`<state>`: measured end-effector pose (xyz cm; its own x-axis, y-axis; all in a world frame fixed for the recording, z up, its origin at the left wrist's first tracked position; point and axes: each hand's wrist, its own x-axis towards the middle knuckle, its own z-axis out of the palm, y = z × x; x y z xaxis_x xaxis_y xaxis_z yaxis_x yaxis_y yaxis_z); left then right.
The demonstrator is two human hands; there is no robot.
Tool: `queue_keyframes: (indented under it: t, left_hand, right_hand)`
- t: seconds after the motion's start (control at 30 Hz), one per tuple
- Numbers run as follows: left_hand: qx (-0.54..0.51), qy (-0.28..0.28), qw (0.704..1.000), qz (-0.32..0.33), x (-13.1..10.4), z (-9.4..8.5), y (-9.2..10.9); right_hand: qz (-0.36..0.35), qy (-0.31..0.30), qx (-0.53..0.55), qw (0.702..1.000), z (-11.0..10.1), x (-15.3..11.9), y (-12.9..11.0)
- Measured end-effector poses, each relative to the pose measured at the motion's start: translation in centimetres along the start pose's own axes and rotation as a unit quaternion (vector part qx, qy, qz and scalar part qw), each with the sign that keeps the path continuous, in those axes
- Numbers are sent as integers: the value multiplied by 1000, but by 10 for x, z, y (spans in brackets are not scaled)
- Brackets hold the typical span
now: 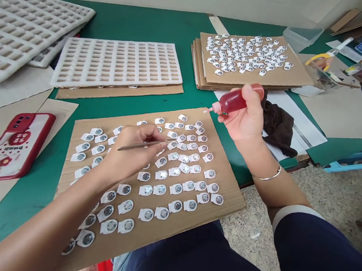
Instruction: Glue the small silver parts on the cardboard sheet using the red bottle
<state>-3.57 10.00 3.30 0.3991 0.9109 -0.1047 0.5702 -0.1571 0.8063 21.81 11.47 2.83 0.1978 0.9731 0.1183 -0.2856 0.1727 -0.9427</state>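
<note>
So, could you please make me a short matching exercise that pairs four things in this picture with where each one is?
Things:
1. red bottle
2. phone
3. slim metal tool
4. dark cloth

Places:
A. crumpled on white paper
B. in the left hand
C. raised in the right hand
D. lying near the picture's left edge

Right pairs: 1-C, 2-D, 3-B, 4-A
</note>
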Motion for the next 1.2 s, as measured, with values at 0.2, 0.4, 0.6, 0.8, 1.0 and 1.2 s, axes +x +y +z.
queue_keyframes:
  t: [0.2,0.4,0.6,0.8,1.0,1.2]
  left_hand:
    - [62,-21,996,56,-27,14,1]
    - [69,-77,991,87,-31,34,3]
    - [87,-90,989,75,-29,40,3]
    - [91,-100,987,83,-28,39,5]
    - [96,-131,980,119,-29,36,16]
    - [173,-168,955,173,-29,39,22]
  right_hand:
    - [-17,-31,-21,999,16,1,-4]
    - [58,-66,-17,996,25,-16,19]
    - [31,-44,-36,998,27,-19,22]
    - [11,-48,-70,996,24,-16,26]
    - [-3,-53,-103,993,26,-19,27]
    - [7,-92,-86,992,30,-26,26]
